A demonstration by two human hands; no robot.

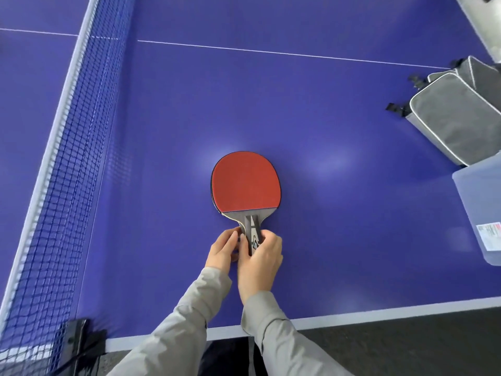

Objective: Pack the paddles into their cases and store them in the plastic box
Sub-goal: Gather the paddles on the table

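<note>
Table-tennis room or sports hall: blue playing surface [311, 109] with white boundary lines, clamped net [73, 147] along left, dark carpeted floor [406, 346] below.

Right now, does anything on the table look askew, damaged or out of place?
Nothing damaged. The paddles are stacked slightly offset, a dark edge peeking out at the left of the red one. Both hands, left and right, pinch the handles. The grey cases lean together beside the plastic box.
</note>
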